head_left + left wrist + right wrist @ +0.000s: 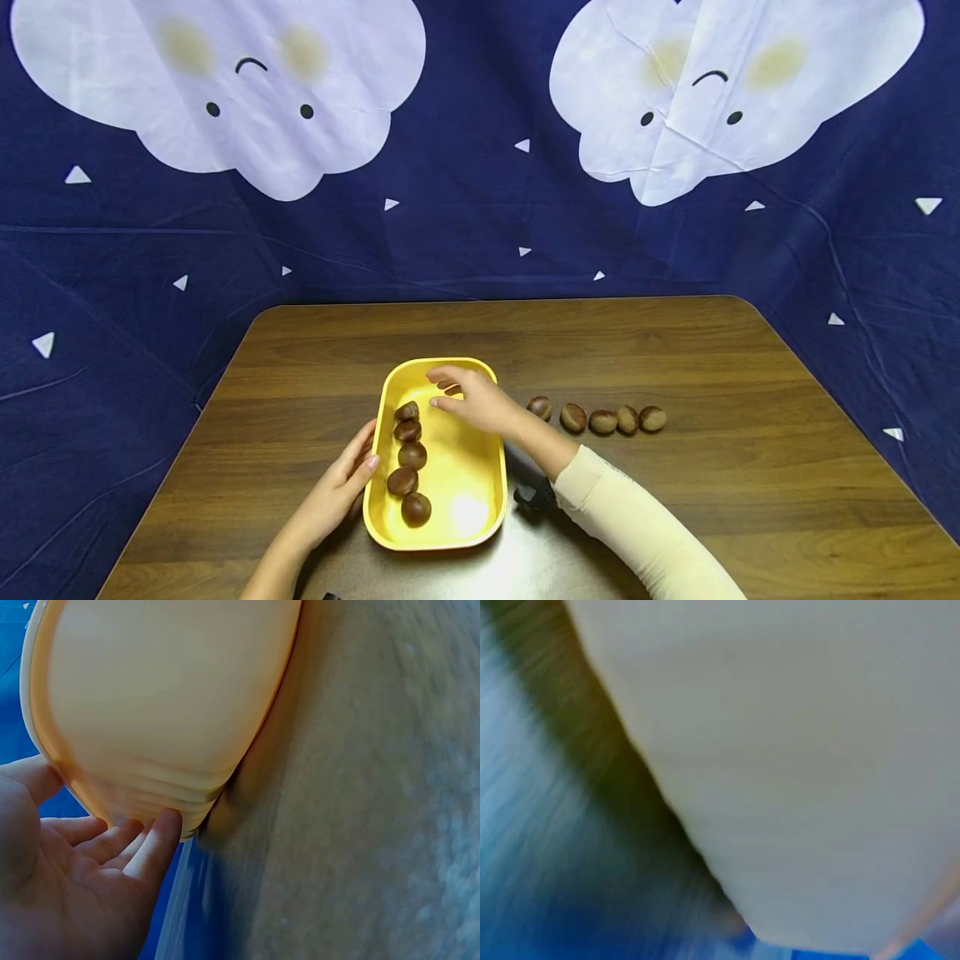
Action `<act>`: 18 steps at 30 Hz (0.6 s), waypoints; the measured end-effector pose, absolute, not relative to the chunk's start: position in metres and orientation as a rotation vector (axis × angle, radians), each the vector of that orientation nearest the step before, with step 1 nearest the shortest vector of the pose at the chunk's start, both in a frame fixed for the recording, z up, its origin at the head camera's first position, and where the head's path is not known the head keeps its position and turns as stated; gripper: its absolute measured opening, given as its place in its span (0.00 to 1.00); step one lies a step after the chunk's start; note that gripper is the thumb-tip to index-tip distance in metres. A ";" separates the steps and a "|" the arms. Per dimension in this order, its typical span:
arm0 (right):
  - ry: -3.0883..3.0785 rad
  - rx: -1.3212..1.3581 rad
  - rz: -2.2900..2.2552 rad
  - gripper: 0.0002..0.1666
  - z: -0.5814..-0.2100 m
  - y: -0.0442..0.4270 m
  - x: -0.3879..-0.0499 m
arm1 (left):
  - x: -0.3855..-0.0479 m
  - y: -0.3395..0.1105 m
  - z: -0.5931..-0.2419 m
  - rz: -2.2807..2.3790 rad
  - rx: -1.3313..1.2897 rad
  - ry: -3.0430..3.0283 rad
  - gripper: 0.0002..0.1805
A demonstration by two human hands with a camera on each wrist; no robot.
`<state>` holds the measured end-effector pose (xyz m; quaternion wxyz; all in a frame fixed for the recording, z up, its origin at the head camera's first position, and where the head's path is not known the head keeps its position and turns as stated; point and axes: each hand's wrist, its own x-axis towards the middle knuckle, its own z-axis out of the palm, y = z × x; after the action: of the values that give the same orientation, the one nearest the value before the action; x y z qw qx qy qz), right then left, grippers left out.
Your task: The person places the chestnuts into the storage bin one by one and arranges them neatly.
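The left hand point(335, 490) grips the yellow tray point(502, 467) at lower centre; the right hand point(474, 402), fingers loosely parted, empty, hovers over its upper part. Chestnuts point(412, 455) line the tray's left, others the woodgrain tabletop point(750, 467) rightward; navy cloth point(465, 167) above.

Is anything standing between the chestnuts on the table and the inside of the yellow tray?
Yes, the right wall of the yellow tray stands between its inside and the row of chestnuts on the table. The right arm also crosses over that wall, beside the row's leftmost chestnut.
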<state>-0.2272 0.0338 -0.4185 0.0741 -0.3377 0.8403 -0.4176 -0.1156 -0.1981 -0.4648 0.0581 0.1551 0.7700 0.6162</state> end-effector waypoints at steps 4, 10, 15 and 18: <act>2.565 -1.043 -1.299 0.26 -0.413 0.052 -0.225 | -0.116 -0.198 -0.465 1.867 0.460 2.337 0.29; 2.684 -1.121 -1.366 0.26 -0.413 0.086 -0.223 | -0.116 -0.197 -0.465 1.863 0.440 2.347 0.29; 2.724 -1.047 -1.427 0.26 -0.417 0.118 -0.218 | -0.116 -0.197 -0.464 1.869 0.441 2.335 0.29; 2.762 -0.945 -1.403 0.26 -0.420 0.135 -0.215 | -0.115 -0.198 -0.464 1.872 0.448 2.327 0.29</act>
<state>-0.2148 0.1352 -0.4195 -0.0485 -0.2916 0.8517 -0.4327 -0.1153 -0.1979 -0.4640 0.0607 0.1479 0.7691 0.6188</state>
